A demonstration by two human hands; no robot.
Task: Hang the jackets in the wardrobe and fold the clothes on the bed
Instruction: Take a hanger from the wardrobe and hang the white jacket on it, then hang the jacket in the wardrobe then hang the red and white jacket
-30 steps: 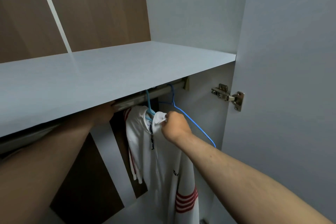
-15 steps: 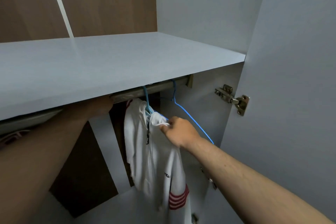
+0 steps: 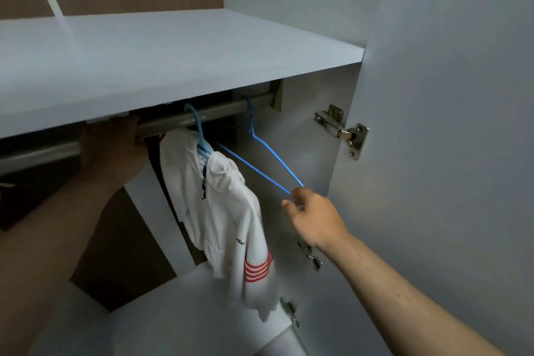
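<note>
Wardrobe, under the shelf (image 3: 173,66). One white jacket (image 3: 222,211) with red sleeve stripes is already up, hung on a pale hanger (image 3: 198,127) on the rail (image 3: 219,111), zip facing out and one sleeve trailing low. The left hand (image 3: 112,150) is wrapped round the rail to the left of it, fingers hidden above the bar. The right hand (image 3: 313,220) reaches to the near corner of the empty hanger (image 3: 277,159), which hooks the rail at the far right, close to the door (image 3: 448,153) and its hinge (image 3: 339,127). It looks like a light thumb-and-finger pinch on the wire tip, though the contact is small and partly covered by the knuckles. Likely step: fetch this hanger for the next jacket. To do it cleanly, slide the grip up toward the neck first, since a pull from the corner only swings the wire. Then lift the hook straight up and tip it off — the gap under the shelf looks tight. Draw it out rightward, away from the hung jacket's hood, so nothing snags.
</note>
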